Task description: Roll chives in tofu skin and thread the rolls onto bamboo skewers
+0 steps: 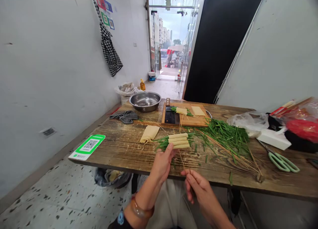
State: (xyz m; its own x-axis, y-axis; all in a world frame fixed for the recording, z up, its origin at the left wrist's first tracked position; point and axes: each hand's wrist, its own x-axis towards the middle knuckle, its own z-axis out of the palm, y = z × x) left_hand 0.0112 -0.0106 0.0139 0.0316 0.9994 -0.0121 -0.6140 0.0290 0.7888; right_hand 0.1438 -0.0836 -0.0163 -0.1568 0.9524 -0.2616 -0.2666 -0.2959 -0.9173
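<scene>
In the head view, my left hand is closed on a row of several tofu skin rolls, thumb on top, with green chive ends sticking out of both sides. My right hand pinches thin bamboo skewers at their lower ends, below the rolls. The skewers run up to the rolls, and thin tips show beyond them. Left of the rolls lies a stack of pale tofu skin sheets. On the cutting board are another chive-filled roll, a flat sheet and a cleaver.
A chive pile with loose skewers covers the right middle. Green-handled scissors, a white box and plastic bags lie farther right. A steel basin, grey cloth and QR card are left.
</scene>
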